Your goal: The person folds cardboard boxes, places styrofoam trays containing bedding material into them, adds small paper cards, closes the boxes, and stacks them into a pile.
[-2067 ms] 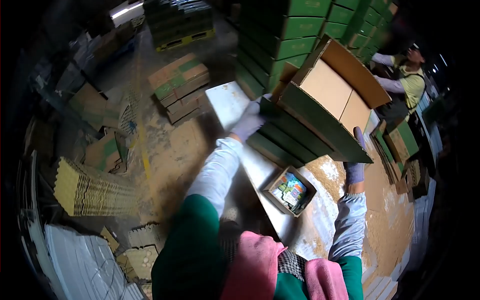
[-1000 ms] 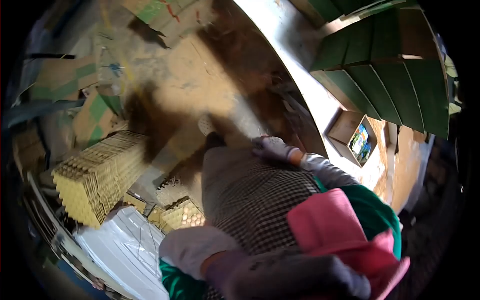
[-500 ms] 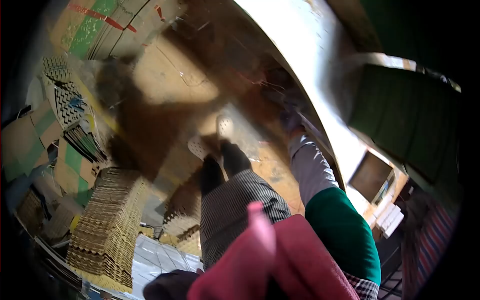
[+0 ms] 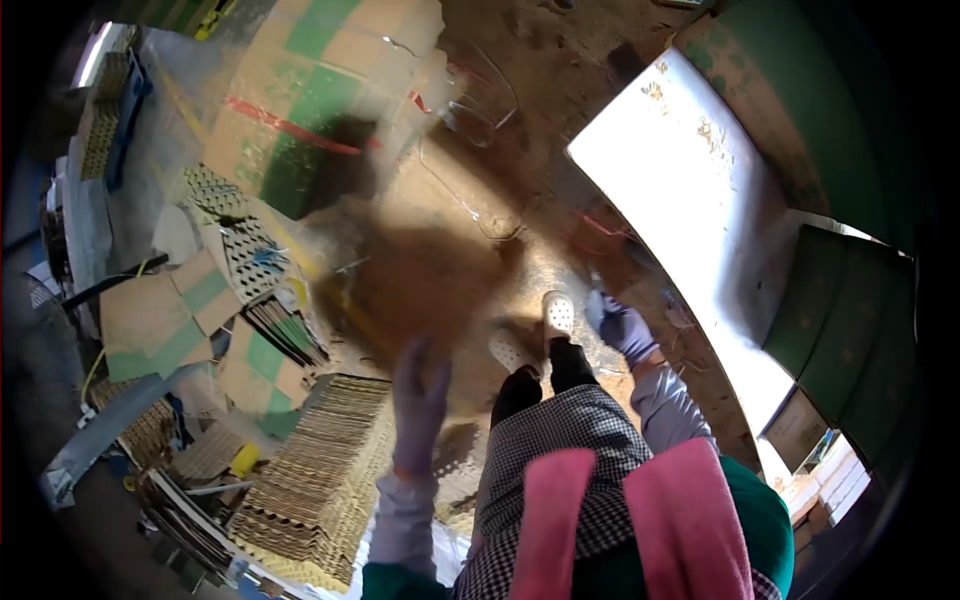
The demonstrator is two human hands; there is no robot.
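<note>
My left hand [image 4: 420, 402], in a pale purple glove, is raised above the floor with thumb and fingers apart. Nothing shows in it, though the fingertips are smeared. Beside it lies a stack of brown, wavy-edged sheets [image 4: 312, 465]. My right hand [image 4: 626, 332], also gloved, is curled near my light-coloured clog [image 4: 558, 314]. A small pale piece [image 4: 597, 303] shows at its fingers; its kind I cannot make out. The pink cloth [image 4: 690, 510] round my neck hangs over a checked apron [image 4: 565, 440].
A long white board [image 4: 690, 160] curves along the right, with dark green panels [image 4: 840, 330] beyond it. Green-striped cardboard [image 4: 320, 90] lies at the top. Flattened cardboard pieces [image 4: 150, 310] crowd the left. Loose strapping [image 4: 480, 215] lies on the dusty brown floor [image 4: 560, 130].
My view has shifted, so the floor, stack and clogs sit further right in it. My left hand has come up into view with fingers apart. My right hand now shows more plainly beside the clog.
</note>
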